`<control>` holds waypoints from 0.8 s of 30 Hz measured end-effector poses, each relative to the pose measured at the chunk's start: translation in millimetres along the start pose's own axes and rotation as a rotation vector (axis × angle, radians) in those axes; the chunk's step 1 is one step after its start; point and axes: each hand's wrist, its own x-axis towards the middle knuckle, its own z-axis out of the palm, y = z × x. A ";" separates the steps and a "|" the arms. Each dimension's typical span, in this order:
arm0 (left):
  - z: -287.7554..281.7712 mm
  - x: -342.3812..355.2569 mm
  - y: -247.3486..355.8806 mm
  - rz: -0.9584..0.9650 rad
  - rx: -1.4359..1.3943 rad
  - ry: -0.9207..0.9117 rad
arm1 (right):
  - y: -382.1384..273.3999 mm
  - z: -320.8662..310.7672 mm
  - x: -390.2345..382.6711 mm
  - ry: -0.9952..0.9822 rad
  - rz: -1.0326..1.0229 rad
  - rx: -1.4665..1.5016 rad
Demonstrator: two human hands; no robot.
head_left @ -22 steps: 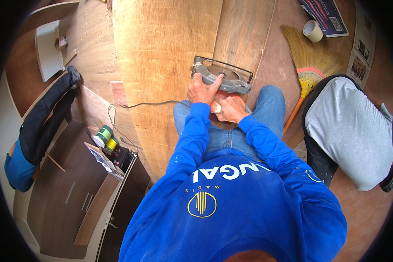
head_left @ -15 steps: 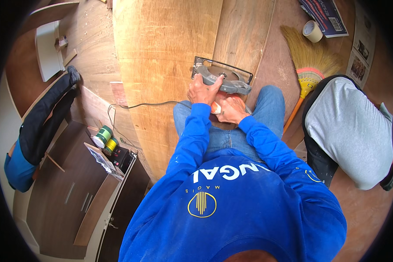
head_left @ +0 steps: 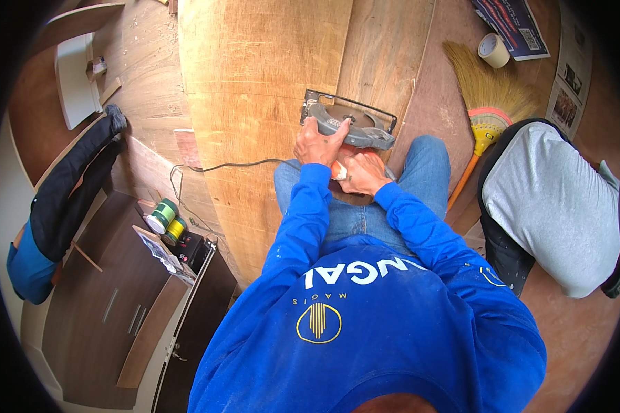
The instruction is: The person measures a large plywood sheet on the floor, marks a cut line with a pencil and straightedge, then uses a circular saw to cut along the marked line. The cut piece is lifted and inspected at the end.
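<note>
A circular saw [head_left: 355, 125] with a grey guard, a black base frame and an orange body rests at the right edge of a large plywood sheet [head_left: 262, 62], close to my knees. My left hand [head_left: 317, 146] is wrapped round its left side, thumb up on the guard. Nearer my body, my right hand [head_left: 364, 172] grips the orange handle, whose trigger area is hidden under the fingers. From the saw a dark power cord [head_left: 244, 164] runs left across the plywood. The lower part of the blade is out of sight.
On the right lie a straw broom [head_left: 492, 96], a tape roll [head_left: 493, 50] and printed sheets. A person in a grey shirt [head_left: 551, 199] crouches there. Another person in dark trousers [head_left: 76, 186] is at the left, near green and yellow cans [head_left: 164, 213] on a dark cabinet.
The saw and both hands have shifted very slightly to the left. My grip on it is the same.
</note>
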 end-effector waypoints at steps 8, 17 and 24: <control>-1.0 0.1 -2.7 0.033 -0.035 0.051 | -8.8 -6.6 1.2 0.013 0.018 0.015; -0.9 1.6 -5.1 0.023 -0.019 0.050 | -10.5 -5.8 2.8 0.007 0.009 0.011; -4.8 4.3 -6.3 0.009 -0.009 0.028 | -15.7 -10.2 5.9 -0.042 0.010 0.010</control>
